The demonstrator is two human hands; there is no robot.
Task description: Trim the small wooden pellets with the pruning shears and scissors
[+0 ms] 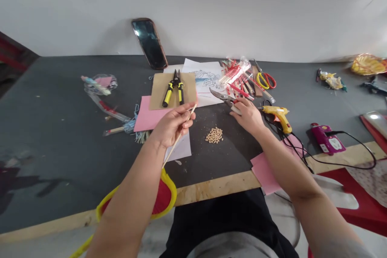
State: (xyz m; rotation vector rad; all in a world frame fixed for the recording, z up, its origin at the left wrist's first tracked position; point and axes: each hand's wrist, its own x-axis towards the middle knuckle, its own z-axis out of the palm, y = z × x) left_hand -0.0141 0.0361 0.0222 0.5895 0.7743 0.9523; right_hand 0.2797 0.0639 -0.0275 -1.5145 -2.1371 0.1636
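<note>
A thin wooden stick (173, 149) is pinched between the thumb and fingers of my left hand (177, 123), slanting down toward my forearm. My right hand (249, 116) grips the handles of pruning shears (223, 96), whose curved blades are apart and point left. On the dark tabletop between my hands lies a small pile of short, pale cut pieces (214, 134). Beyond my left hand, yellow-and-black pliers-like cutters (174, 89) rest on a brown card (157, 92).
A phone (149, 43) leans against the wall. Red-and-white wrapped sticks (237, 74) and scissors (266, 80) lie behind my right hand. To its right are a yellow glue gun (278, 116), a purple device (327, 139) and black cables. Pink paper (267, 171) overhangs the front edge.
</note>
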